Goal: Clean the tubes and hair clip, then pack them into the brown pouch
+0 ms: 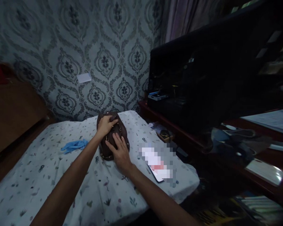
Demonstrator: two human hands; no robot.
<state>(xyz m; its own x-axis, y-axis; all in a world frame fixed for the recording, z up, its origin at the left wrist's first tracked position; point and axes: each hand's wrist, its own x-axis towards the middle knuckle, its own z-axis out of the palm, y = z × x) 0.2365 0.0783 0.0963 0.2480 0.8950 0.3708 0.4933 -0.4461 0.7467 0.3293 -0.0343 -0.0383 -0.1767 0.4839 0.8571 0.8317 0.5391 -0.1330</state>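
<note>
A dark brown handbag [125, 131] with gold-coloured metal fittings lies on the patterned white sheet of a bed [85, 194]. My left hand [105, 125] is at the bag's far part, its fingers closed around what looks like a handle or fold near the top. Pressed against the near side of the bag is my right hand [120, 153], its fingers stretched out and slightly spread. The hands cover much of the bag's upper surface. A crumpled blue cloth or glove [74, 146] rests to the left of the bag.
On the bed's right lies a phone-like slab [159, 180], mostly blurred out. A large dark screen [202, 78] stands on a reddish desk [202, 147] at right, with papers [265, 171] on it. Patterned wallpaper [103, 47] backs the bed; a brown wooden cabinet [14, 110] stands left.
</note>
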